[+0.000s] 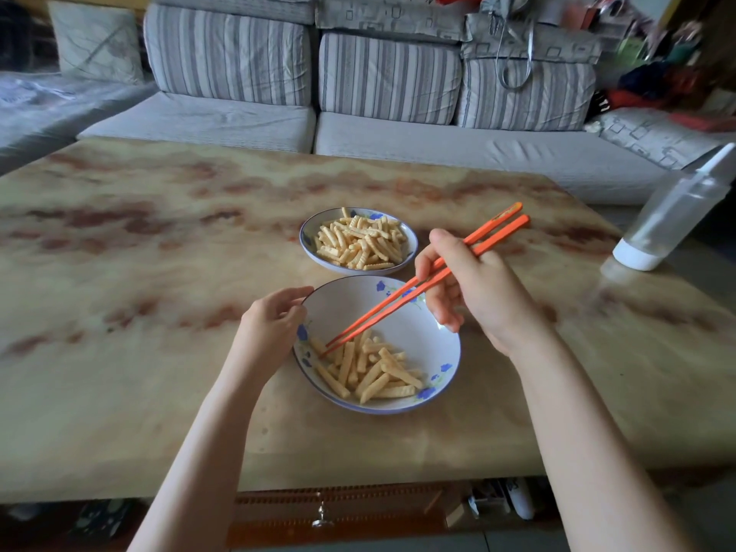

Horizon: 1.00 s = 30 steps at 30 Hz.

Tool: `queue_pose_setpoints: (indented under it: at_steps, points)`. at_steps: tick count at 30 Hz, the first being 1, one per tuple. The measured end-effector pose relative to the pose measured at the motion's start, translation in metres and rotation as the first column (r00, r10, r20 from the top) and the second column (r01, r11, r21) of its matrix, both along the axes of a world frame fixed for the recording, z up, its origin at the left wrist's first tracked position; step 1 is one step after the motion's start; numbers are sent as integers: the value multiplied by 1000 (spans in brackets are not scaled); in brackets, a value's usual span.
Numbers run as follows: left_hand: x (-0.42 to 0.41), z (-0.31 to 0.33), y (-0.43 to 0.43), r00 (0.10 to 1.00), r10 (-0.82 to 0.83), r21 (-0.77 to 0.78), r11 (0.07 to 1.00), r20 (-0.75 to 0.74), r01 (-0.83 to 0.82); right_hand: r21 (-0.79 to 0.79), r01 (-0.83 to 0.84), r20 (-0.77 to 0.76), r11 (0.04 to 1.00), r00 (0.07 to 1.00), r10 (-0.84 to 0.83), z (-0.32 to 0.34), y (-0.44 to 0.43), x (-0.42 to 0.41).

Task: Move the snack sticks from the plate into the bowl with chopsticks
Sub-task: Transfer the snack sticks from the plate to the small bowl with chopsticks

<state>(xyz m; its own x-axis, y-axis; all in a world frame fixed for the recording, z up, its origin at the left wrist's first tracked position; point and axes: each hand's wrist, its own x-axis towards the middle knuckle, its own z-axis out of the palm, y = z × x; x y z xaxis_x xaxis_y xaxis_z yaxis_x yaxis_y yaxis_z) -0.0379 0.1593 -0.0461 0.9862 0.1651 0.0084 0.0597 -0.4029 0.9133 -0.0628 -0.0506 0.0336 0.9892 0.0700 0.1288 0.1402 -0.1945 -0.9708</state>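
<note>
A white bowl with blue flowers (410, 332) sits near me on the table and holds several crinkled yellow snack sticks (374, 372). Behind it stands a small flowered plate (410, 249) heaped with more snack sticks (358, 243). My right hand (470, 284) grips a pair of orange chopsticks (402, 300). Their tips reach down to the snack sticks at the bowl's left side. I cannot tell whether a stick is pinched between them. My left hand (271, 316) holds the bowl's left rim with thumb and fingers.
A clear plastic bottle with a white base (673, 217) stands tilted at the table's right edge. The marbled table (139, 272) stretches out wide to the left. A striped grey sofa (358, 113) runs along the far side.
</note>
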Motion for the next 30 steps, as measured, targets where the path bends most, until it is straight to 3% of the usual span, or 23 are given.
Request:
queue_pose_setpoints:
  at_steps: [13, 23, 30]
  points:
    - [-2, 1, 0, 1000, -7, -9, 1000, 8, 7, 220, 240, -18, 945, 970, -242, -4, -10, 7]
    - [-1, 0, 0, 1000, -7, -22, 1000, -2, 7, 503, 351, -5, 790, 915, -404, 0, -13, 24]
    - [0, 1, 0, 1000, -8, -14, 1000, 4, 8, 470, 437, 36, 767, 859, -511, -7, -2, 53]
